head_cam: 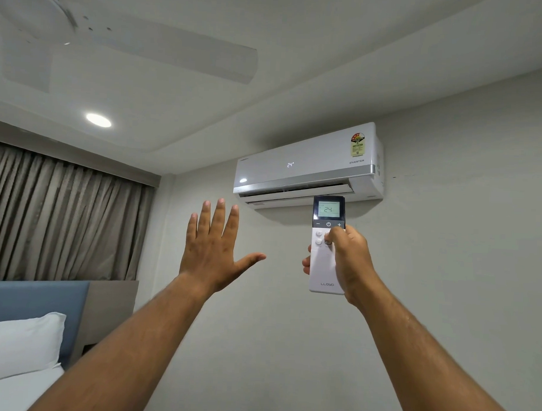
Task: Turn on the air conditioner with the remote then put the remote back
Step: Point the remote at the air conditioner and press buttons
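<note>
A white wall-mounted air conditioner (308,166) hangs high on the grey wall; its front panel shows 24 and its lower flap is open. My right hand (349,260) holds a white remote (325,262) upright and pointed at the unit, thumb resting on the buttons just below the power key. The remote's lit screen also reads 24. My left hand (214,249) is raised beside it to the left, palm toward the unit, fingers spread, holding nothing.
A white ceiling fan (122,37) is overhead at top left, with a round ceiling light (98,120) lit below it. Grey curtains (63,216) cover the left wall. A blue headboard (36,298), a white pillow (19,344) and bed sit at lower left.
</note>
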Demonstrator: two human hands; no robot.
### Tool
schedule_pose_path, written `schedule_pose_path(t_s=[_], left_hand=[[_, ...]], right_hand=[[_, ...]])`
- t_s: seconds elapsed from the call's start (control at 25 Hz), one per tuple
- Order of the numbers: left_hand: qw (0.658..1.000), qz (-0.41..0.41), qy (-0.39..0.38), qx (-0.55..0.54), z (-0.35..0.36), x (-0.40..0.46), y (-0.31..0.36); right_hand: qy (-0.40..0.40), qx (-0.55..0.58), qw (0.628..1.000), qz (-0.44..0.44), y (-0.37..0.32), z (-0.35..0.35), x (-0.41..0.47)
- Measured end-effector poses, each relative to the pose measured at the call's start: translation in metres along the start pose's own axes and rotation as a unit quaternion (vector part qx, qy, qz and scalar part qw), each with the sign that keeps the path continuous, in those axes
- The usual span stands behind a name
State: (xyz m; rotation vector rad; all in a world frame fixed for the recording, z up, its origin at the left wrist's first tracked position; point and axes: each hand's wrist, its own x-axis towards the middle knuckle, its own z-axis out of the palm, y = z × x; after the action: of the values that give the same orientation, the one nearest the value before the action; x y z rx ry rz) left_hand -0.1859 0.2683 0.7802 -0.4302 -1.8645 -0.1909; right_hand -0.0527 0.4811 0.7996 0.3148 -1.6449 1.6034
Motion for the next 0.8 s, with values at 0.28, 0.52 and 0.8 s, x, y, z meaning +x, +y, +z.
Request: schedule_pose_path(t_s=[0.28,0.52,0.8], left_hand=[[1.000,-0.005,-0.002,0.008,0.001,-0.006,-0.004],[1.000,-0.004,0.011,0.009,-0.007,0.000,-0.005],[1.000,-0.007,0.014,0.016,-0.017,0.002,-0.010]], right_hand=[[0.001,-0.001,1.000,0.010,-0.003,-0.011,-0.005],[-0.002,0.004,1.000,0.002,-0.013,-0.001,-0.006],[-0.012,0.007,1.000,0.001,-0.022,0.010,-0.006]])
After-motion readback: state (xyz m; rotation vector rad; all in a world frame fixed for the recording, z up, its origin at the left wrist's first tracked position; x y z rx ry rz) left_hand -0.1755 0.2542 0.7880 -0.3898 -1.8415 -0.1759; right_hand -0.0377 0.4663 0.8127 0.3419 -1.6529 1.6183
